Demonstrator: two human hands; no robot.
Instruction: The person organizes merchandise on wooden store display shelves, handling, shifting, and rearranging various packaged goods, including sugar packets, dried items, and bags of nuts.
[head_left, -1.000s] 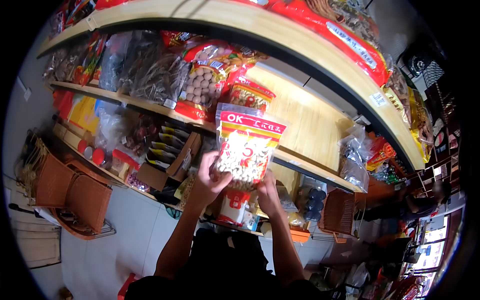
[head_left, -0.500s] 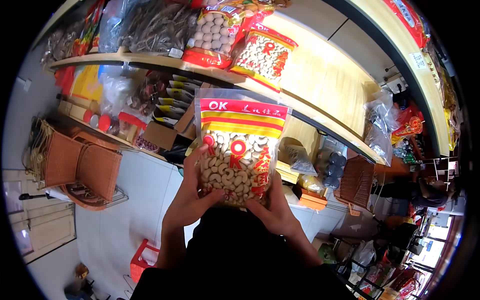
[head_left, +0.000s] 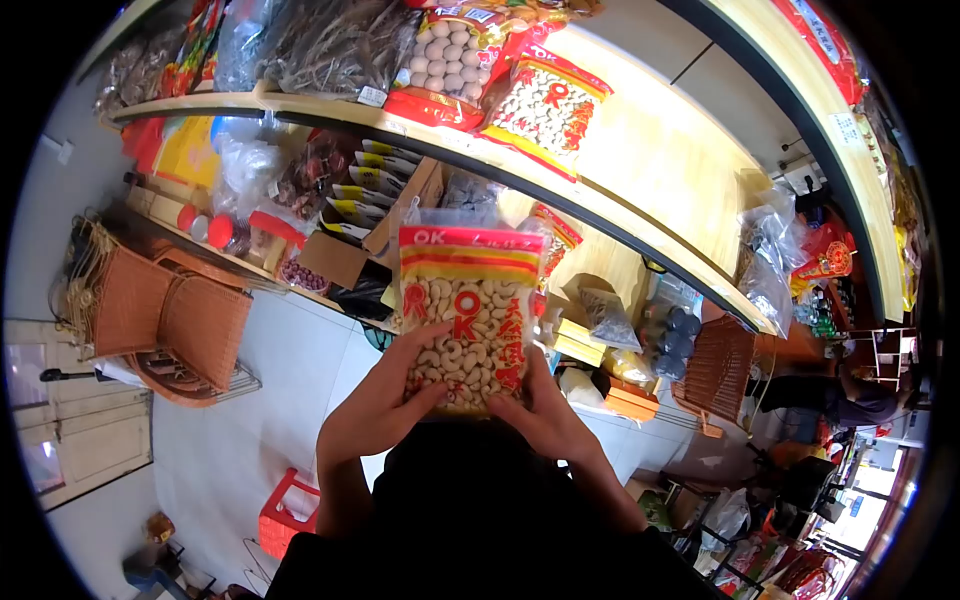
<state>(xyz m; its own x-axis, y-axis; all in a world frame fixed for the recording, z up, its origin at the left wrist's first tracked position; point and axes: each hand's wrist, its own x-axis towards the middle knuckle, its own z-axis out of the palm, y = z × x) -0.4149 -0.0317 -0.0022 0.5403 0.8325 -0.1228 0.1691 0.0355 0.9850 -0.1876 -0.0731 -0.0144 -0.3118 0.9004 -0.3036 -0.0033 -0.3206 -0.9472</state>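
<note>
cashew bag [head_left: 468, 335], clear with a red and yellow header band and red lettering, held centrally in front of the wearer's dark clothing, its printed face toward the viewer and its top edge on the far side. both hands are clamped on it: the left hand [head_left: 368, 412] grips the near left corner and the right hand [head_left: 555, 412] the near right corner, each with its thumb laid over the front; the fingers behind the bag are hidden.

beyond, a pale wooden shelf [head_left: 665, 115] carries, from left to right, a bag of dark dried strips [head_left: 335, 45], a bag of round brown pieces [head_left: 445, 60] and a second cashew bag [head_left: 545, 112], with a clear plastic bag [head_left: 768, 265] at the right. below it, to the left, stand an open carton of yellow and black packets [head_left: 360, 205] and red-lidded jars [head_left: 220, 232]; to the right, dark round items in clear wrap [head_left: 672, 342] lie near an orange box [head_left: 630, 402]. on the floor [head_left: 300, 400], a wicker chair [head_left: 165, 325] stands at left, with a red stool [head_left: 288, 515] nearer. a person [head_left: 870, 400] in dark clothing is at far right.
</note>
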